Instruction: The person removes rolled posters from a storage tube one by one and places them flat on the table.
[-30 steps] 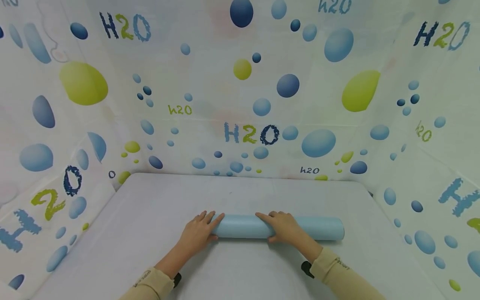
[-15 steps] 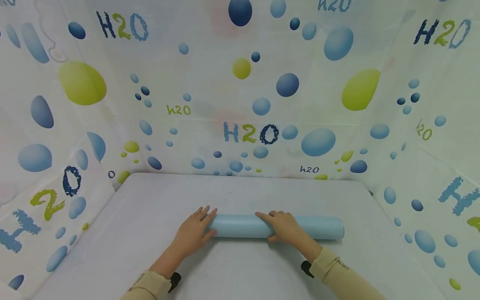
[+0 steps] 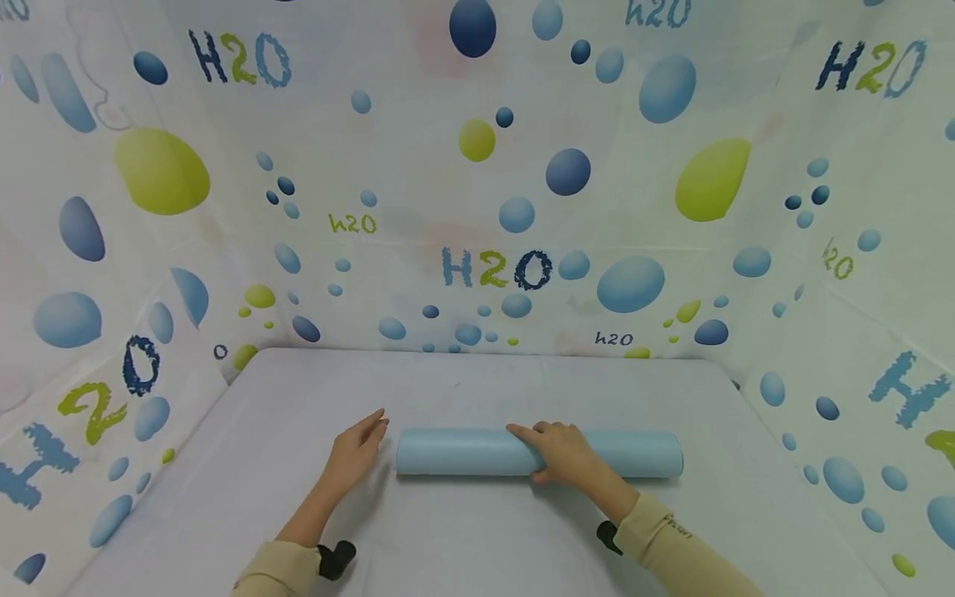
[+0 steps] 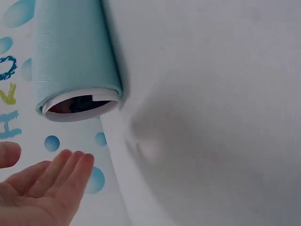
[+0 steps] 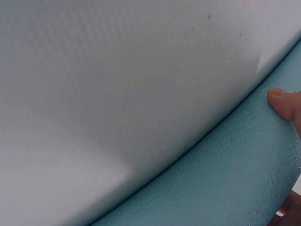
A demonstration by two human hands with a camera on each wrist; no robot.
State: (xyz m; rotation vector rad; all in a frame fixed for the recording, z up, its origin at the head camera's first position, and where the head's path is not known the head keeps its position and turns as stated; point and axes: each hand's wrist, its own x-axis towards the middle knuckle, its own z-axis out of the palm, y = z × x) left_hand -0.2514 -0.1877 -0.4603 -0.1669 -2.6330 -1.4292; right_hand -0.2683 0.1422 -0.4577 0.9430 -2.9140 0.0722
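A light blue roll (image 3: pixel 462 453) lies crosswise on the white table, its surface finely creased like leather in the right wrist view. My right hand (image 3: pixel 569 454) grips it right of its middle, thumb on the near side and fingers over the top. In the right wrist view the thumb (image 5: pixel 282 102) presses the blue surface (image 5: pixel 211 179). My left hand (image 3: pixel 356 452) hovers just left of the roll's left end, apart from it, fingers straight. The left wrist view shows the open palm (image 4: pixel 47 188) facing the hollow end (image 4: pixel 80 106) with its white inner rim; the inside is dark.
The white-covered table (image 3: pixel 298 390) stretches around the roll. A white cloth (image 3: pixel 418 166) printed with blue and green drops and H2O lettering hangs behind and at both sides. Dark wrist devices (image 3: pixel 337 560) show at the cuffs of beige sleeves (image 3: pixel 279 572).
My left hand has let go of the roll's left end and moved left, baring that end. The right hand keeps its hold, and the roll stays in place.
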